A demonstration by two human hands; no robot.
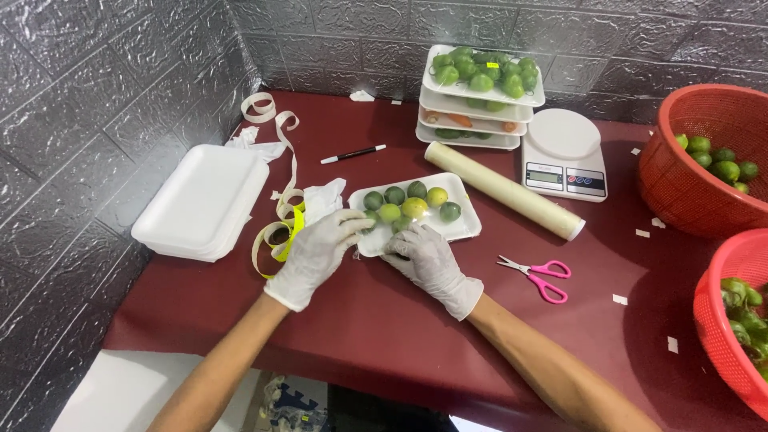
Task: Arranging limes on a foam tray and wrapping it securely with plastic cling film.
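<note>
Now both gloved hands, left hand [318,254] and right hand [426,258], gripping white foam tray [464,228] of limes [410,203].

2 gloved hands [320,252] | 2 red plastic baskets [680,192] | 1 white digital scale [564,152] | 1 pink-handled scissors [540,276] | 1 black marker pen [352,154]

Both hands wear thin white disposable gloves. The glove on the left hand [318,254] is loose and wrinkled, its cuff flaring wide at the wrist. The one on the right hand [428,262] fits closer over the fingers, with a creased cuff that ends just past the wrist. Above the gloves both forearms are bare, without sleeves, watch or bracelet.
</note>
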